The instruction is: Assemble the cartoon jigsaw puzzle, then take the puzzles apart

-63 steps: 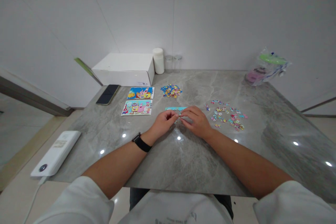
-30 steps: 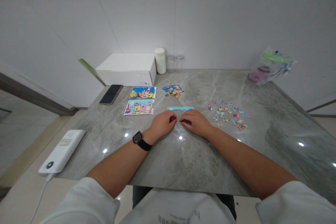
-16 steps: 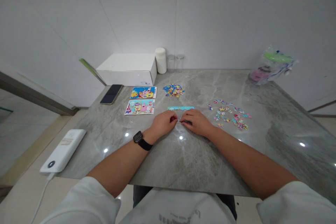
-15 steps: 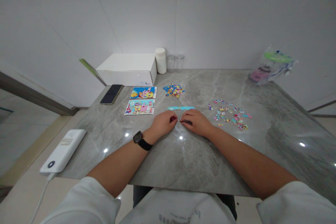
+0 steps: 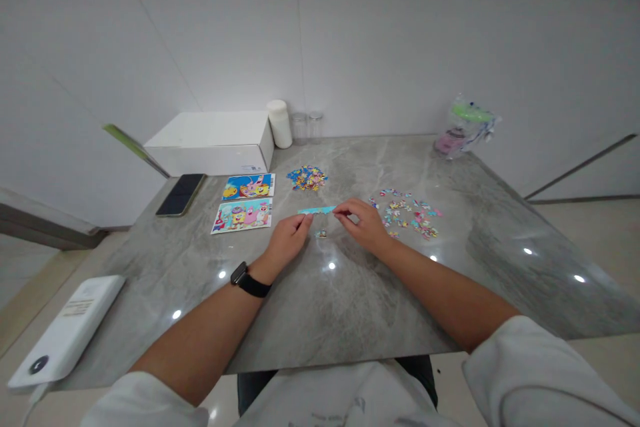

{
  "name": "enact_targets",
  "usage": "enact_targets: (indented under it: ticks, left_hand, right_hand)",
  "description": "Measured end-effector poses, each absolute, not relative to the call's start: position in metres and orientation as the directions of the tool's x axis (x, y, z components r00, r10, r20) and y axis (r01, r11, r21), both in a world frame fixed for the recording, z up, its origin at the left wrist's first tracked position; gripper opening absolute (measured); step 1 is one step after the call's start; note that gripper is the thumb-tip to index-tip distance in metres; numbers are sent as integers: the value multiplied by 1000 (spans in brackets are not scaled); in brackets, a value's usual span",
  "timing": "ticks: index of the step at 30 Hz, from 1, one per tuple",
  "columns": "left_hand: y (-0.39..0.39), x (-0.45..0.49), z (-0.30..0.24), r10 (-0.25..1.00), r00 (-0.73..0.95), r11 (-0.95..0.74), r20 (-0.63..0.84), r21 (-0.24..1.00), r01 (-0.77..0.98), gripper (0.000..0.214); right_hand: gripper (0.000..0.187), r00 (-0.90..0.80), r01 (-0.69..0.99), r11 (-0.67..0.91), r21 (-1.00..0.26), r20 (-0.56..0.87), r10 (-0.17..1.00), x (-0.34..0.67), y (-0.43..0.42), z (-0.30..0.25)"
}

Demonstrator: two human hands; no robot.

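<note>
A narrow light-blue strip of joined jigsaw puzzle pieces (image 5: 320,210) lies in front of me on the grey table. My left hand (image 5: 289,240), a black watch on its wrist, is closed with thumb and fingertips at the strip's lower left edge. My right hand (image 5: 364,221) is closed in a pinch at the strip's right end; its fingertips cover that end. A small cluster of puzzle pieces (image 5: 321,234) rests just below the strip, between the hands and touched by neither. Loose puzzle pieces (image 5: 417,217) are spread to the right of my right hand.
A heap of puzzle pieces (image 5: 307,177) lies beyond the strip. Two cartoon picture cards (image 5: 243,215) and a phone (image 5: 181,195) are at left. Behind stand a white box (image 5: 210,140), white bottle (image 5: 280,124) and two glasses (image 5: 315,127). A power bank (image 5: 70,330) sits near left; a plastic bag (image 5: 465,128) back right.
Both hands have moved up to the strip from just below it and drawn apart, uncovering the small cluster between them. The view has shifted to the right.
</note>
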State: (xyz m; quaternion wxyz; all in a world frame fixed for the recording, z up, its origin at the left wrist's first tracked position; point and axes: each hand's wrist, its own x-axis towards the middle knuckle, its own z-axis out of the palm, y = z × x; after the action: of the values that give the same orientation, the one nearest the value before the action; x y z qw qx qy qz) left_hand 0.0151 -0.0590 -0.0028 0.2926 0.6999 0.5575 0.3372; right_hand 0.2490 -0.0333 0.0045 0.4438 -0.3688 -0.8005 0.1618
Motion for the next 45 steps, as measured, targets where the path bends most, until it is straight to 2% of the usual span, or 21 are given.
enact_targets:
  ticks: [9, 14, 20, 22, 25, 29, 37, 45]
  left_hand:
    - [-62, 18, -3, 970, 184, -238, 161, 785, 571, 50]
    - [-65, 21, 1, 959, 220, -274, 177, 766, 582, 50]
    - [-65, 23, 2, 951, 266, -290, 156, 745, 600, 50]
    - [-64, 23, 2, 952, 264, -288, 155, 742, 605, 50]
    - [-63, 22, -1, 952, 267, -286, 148, 738, 611, 50]
    - [-62, 20, -6, 951, 276, -287, 142, 736, 613, 51]
    - [-63, 20, -6, 951, 288, -276, 115, 736, 618, 50]
    - [-62, 20, -5, 948, 298, -284, 113, 722, 631, 51]
  right_hand:
    - [20, 32, 593, 550, -589, 699, 715, 308, -19, 66]
    - [24, 192, 632, 402, -663, 636, 747, 379, -10, 75]
    - [32, 382, 702, 128, -701, 522, 763, 458, -6, 42]
    - [27, 358, 781, -4, -625, 442, 823, 475, -5, 28]
    - [21, 269, 885, -135, -445, 253, 929, 492, -2, 12]
    - [22, 181, 933, -147, -329, 77, 980, 501, 3, 1]
    - [18, 70, 953, -90, -291, -78, 995, 514, 1, -4]
    - [21, 111, 968, -114, -224, -26, 994, 509, 1, -2]
